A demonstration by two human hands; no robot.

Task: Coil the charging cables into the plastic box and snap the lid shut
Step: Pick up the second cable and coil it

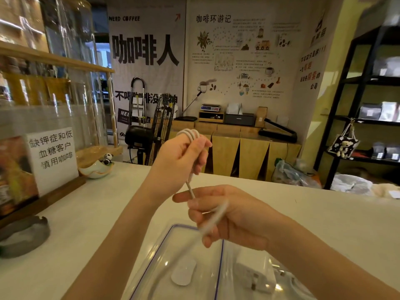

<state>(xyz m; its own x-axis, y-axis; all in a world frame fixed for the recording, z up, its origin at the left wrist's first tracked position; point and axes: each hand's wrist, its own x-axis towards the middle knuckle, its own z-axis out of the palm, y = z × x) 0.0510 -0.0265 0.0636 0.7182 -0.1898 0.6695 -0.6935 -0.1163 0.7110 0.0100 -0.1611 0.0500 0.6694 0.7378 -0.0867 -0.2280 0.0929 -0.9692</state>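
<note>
Left hand (180,158) is raised over the pale counter (86,213) w/ fingers curled round loops of a thin white charging cable (190,187). Right hand (229,217) just below pinches its free length. Clear plastic box w/ blue-edged lid (219,267) sits under both hands.

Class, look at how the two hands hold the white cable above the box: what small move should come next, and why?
Probably the right hand feeds its loose end up for another turn, since the left hand already pinches several loops of cable, and the box waits below.
</note>
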